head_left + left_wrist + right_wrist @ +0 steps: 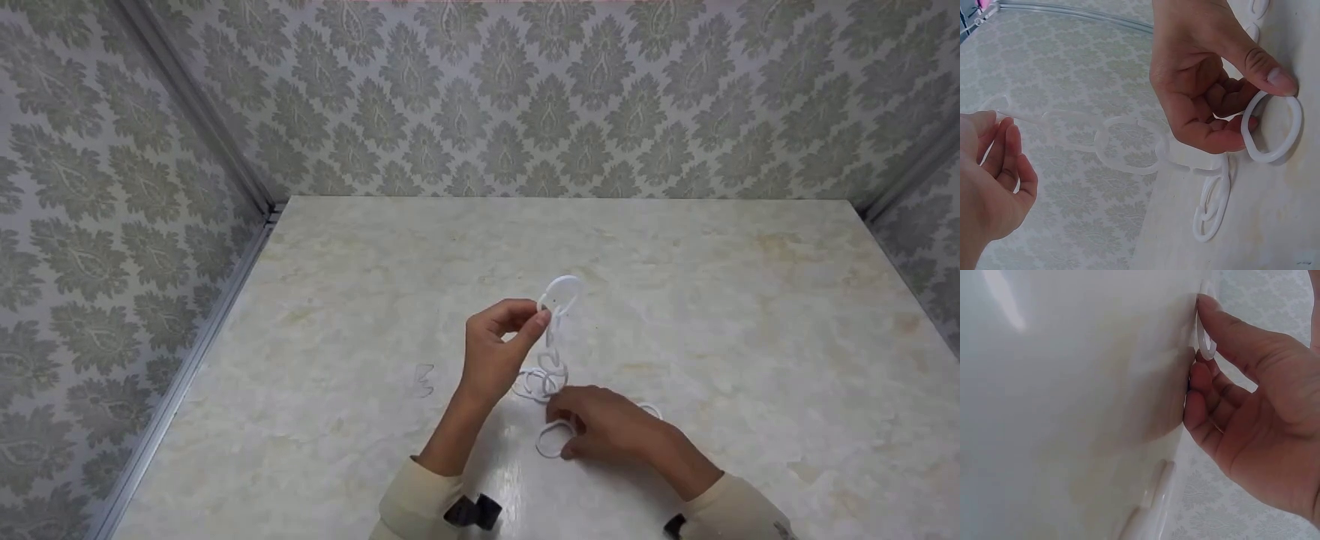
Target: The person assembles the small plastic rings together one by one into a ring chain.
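Observation:
My left hand [495, 352] is raised above the table, pinching the top link of a white plastic chain [551, 330] between thumb and fingertips. The chain hangs down from there, and its lower links lie in a small heap [541, 390] on the table. In the left wrist view its oval links [1161, 151] show joined one through another. Low at the tabletop, my right hand [619, 424] holds a loose white ring link [1297, 126] by its edge, thumb on one side and fingertips on the other. That link sits just in front of the heap.
Another white link [651, 409] shows partly behind my right wrist. A thin transparent piece with a wavy edge [424, 381] lies left of my left hand. The pale marbled table [360, 262] meets a patterned wall [502, 97] at the back and more patterned panels at both sides.

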A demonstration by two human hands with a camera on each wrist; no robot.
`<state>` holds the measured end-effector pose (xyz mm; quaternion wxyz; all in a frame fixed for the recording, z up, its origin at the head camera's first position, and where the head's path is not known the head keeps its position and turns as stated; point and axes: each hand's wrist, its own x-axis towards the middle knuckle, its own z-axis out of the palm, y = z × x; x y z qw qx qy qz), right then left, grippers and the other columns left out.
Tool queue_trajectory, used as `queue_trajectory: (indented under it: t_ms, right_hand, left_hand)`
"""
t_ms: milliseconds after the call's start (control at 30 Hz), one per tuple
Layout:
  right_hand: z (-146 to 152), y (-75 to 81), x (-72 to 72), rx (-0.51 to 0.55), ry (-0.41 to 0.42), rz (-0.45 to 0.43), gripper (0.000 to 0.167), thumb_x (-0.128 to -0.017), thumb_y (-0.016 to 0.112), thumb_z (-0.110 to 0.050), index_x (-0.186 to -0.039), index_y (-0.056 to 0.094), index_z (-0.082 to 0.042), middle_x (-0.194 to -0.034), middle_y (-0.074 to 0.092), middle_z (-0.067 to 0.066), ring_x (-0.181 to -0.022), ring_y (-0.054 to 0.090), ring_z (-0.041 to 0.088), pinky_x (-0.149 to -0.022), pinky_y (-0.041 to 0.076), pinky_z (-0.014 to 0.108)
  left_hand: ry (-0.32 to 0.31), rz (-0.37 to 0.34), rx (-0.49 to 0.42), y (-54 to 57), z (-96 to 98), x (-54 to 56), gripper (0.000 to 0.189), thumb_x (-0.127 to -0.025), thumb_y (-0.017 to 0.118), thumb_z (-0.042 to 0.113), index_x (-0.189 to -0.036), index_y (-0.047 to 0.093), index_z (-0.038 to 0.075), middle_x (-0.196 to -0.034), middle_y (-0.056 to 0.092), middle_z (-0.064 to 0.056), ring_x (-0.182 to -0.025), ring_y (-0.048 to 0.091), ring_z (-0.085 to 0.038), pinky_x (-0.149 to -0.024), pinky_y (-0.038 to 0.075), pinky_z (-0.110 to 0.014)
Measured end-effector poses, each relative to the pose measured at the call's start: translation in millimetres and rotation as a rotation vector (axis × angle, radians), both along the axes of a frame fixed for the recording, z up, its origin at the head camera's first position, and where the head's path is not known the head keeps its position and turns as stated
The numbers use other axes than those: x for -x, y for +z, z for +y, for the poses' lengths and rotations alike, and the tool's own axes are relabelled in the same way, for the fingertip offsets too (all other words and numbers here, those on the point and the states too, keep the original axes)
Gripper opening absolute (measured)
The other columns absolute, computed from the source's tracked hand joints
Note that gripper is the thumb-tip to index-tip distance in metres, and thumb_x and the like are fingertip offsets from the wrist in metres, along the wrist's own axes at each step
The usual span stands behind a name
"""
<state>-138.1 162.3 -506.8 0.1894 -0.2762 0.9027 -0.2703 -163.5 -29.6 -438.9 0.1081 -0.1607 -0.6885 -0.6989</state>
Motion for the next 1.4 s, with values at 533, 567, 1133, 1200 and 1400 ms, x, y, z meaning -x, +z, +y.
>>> queue_trajectory:
  t_ms: [533, 567, 1133, 1200, 1400]
  right_hand:
    - [0.1, -1.2, 1.7, 0.027, 0.028, -0.030, 0.031, -0.080, 0.085, -0.017, -0.106, 0.068, -0.020, -0.086, 0.060, -0.009, -0.078, 0.053, 0.007, -0.070, 0.044, 0.023]
    - [0.1, -1.1, 1.7, 0.028, 0.030, -0.028, 0.031, -0.080, 0.085, -0.017, -0.106, 0.068, -0.020, -0.086, 0.060, -0.009, -0.077, 0.053, 0.007, -0.070, 0.044, 0.023]
    - [3.7, -1.6, 1.6, 0.114, 0.040, -0.054, 0.018, -0.084, 0.079, -0.010, -0.097, 0.071, -0.020, -0.079, 0.059, -0.009, -0.073, 0.051, 0.003, -0.067, 0.044, 0.021]
    - [5.5, -2.0, 2.6, 0.131, 0.041, -0.068, 0.014, -0.087, 0.077, -0.010, -0.093, 0.072, -0.021, -0.079, 0.062, -0.010, -0.074, 0.052, 0.002, -0.069, 0.046, 0.020]
    - [9.4, -2.9, 3.8, 0.170, 0.042, -0.090, 0.012, -0.092, 0.072, -0.012, -0.089, 0.074, -0.023, -0.082, 0.071, -0.008, -0.074, 0.057, -0.001, -0.071, 0.048, 0.020]
  left_hand:
    - [0.005, 0.015, -0.010, -1.6, -0.8, 0.2, 0.011, -0.093, 0.070, 0.005, -0.099, 0.075, -0.003, -0.091, 0.073, -0.022, -0.075, 0.062, -0.005, -0.074, 0.053, -0.022]
    - [0.005, 0.015, -0.010, -1.5, -0.8, 0.2, 0.011, -0.093, 0.070, 0.005, -0.100, 0.075, -0.003, -0.091, 0.073, -0.022, -0.075, 0.062, -0.005, -0.074, 0.053, -0.022]
    - [0.011, 0.009, -0.018, -0.2, -1.4, -0.7, 0.012, -0.092, 0.070, 0.004, -0.100, 0.074, -0.004, -0.093, 0.073, -0.024, -0.077, 0.063, -0.004, -0.075, 0.054, -0.022]
    - [0.014, 0.006, -0.015, -0.2, -1.4, -0.7, 0.012, -0.093, 0.070, 0.004, -0.100, 0.074, -0.004, -0.094, 0.074, -0.023, -0.077, 0.063, -0.004, -0.075, 0.054, -0.022]
    - [0.024, -0.008, -0.008, -0.3, -1.4, -1.0, 0.012, -0.093, 0.070, 0.005, -0.100, 0.074, -0.004, -0.094, 0.074, -0.023, -0.077, 0.063, -0.005, -0.076, 0.054, -0.022]
